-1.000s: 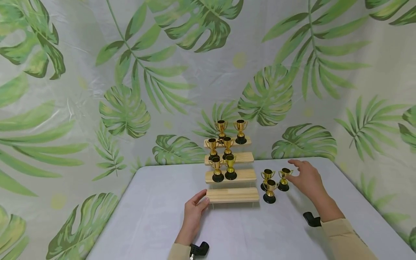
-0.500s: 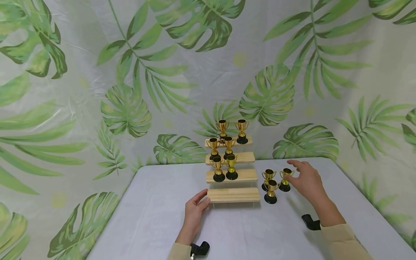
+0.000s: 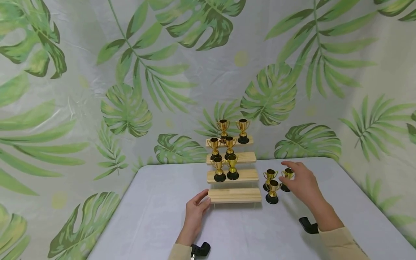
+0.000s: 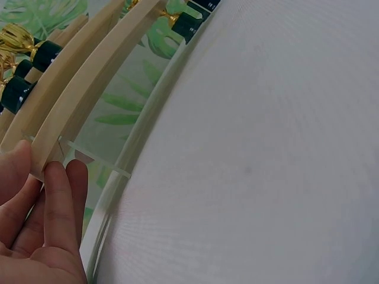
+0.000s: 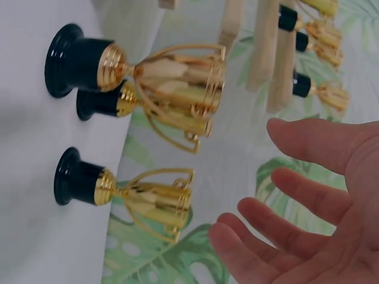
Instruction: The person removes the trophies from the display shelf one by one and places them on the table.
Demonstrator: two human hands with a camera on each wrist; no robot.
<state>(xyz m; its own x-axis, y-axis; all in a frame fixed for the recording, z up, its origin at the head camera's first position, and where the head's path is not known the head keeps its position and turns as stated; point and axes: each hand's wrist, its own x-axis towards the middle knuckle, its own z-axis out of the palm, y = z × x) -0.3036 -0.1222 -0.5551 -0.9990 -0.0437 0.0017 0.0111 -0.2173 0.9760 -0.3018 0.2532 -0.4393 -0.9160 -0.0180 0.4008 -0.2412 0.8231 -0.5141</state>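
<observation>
My left hand (image 3: 194,215) grips the left end of the lowest wooden tier (image 3: 234,195) of a stepped display stand. In the left wrist view, thumb and fingers (image 4: 58,201) pinch the plank's end. Three small gold trophies on black bases stand upright right of the stand: a front trophy (image 3: 272,191), a back trophy (image 3: 269,175) and a right trophy (image 3: 287,173). My right hand (image 3: 302,182) hovers at the right trophy and partly hides it. The right wrist view shows that hand's fingers (image 5: 284,219) spread apart, with nothing between them, beyond the trophy cups.
Each of the three upper tiers carries two gold trophies, such as one on the top tier (image 3: 243,131) and one lower down (image 3: 232,167). A white cloth covers the table (image 3: 156,202). Behind it hangs a leaf-patterned curtain (image 3: 175,90).
My right hand has shifted slightly left, now covering more of the right trophy. The left hand keeps its grip on the lowest tier, and the trophies stand as before.
</observation>
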